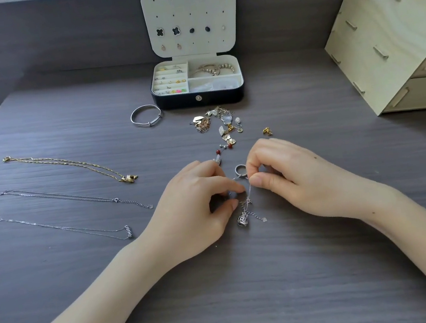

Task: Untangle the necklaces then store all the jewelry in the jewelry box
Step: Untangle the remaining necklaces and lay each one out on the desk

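My left hand [199, 207] and my right hand [290, 177] both pinch a thin silver necklace chain [249, 192] at the table's middle; its small silver pendant [242, 219] and clasp end [260, 216] lie just below my fingers. A silver ring [240, 169] sits between my fingertips. On the left lie three straightened necklaces: a gold one [70, 165] and two silver ones [66, 197] [59, 228]. A pile of tangled chains, pendants and earrings [220, 126] lies in front of the open black jewelry box [196, 82], whose lid [190, 18] holds stud earrings.
A silver bangle [145, 116] lies left of the box. A gold earring [267, 131] sits alone above my right hand. A pale wooden drawer unit [392, 26] stands at the right. The grey wood table [252, 292] meets a grey wall behind the box.
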`<action>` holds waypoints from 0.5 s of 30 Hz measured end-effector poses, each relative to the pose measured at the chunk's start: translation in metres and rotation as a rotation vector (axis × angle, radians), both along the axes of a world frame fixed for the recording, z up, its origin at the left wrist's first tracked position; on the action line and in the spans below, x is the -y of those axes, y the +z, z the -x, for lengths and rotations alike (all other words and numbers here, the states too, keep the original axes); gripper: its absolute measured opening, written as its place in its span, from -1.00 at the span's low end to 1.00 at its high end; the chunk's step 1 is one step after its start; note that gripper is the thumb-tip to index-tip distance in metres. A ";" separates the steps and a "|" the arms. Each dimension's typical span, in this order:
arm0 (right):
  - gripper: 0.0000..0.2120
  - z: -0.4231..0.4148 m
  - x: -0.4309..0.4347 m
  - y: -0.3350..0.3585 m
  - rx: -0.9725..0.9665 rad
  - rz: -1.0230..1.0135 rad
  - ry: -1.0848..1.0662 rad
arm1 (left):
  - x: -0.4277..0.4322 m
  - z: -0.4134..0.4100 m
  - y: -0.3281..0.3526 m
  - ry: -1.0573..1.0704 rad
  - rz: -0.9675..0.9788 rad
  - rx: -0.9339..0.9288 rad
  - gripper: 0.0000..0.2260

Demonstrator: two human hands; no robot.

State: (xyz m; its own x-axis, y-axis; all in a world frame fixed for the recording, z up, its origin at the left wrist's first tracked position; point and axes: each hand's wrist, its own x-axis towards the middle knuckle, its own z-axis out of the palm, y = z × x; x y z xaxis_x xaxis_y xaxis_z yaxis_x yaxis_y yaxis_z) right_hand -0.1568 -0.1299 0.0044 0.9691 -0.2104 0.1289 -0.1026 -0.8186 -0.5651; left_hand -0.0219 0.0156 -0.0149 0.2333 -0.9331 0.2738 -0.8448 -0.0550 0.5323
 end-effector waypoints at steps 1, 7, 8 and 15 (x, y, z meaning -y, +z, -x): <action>-0.88 0.000 0.000 0.000 0.014 -0.016 0.005 | 0.001 0.001 0.000 -0.006 0.000 -0.008 -0.83; -0.89 -0.001 -0.002 -0.002 0.047 -0.151 0.000 | 0.003 0.004 0.000 -0.042 -0.017 -0.042 -0.78; -0.87 -0.001 -0.002 -0.002 0.046 -0.185 -0.013 | 0.003 0.004 0.000 -0.044 -0.015 -0.037 -0.78; -0.89 -0.002 -0.004 -0.001 0.076 -0.398 -0.038 | 0.004 0.005 -0.001 -0.054 0.000 -0.013 -0.81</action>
State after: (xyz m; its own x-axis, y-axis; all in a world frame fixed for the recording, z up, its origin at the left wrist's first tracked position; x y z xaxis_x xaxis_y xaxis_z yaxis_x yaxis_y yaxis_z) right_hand -0.1553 -0.1259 0.0038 0.9504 -0.2940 0.1010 -0.0746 -0.5310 -0.8441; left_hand -0.0272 0.0120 -0.0154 0.1860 -0.9445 0.2707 -0.8394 -0.0095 0.5435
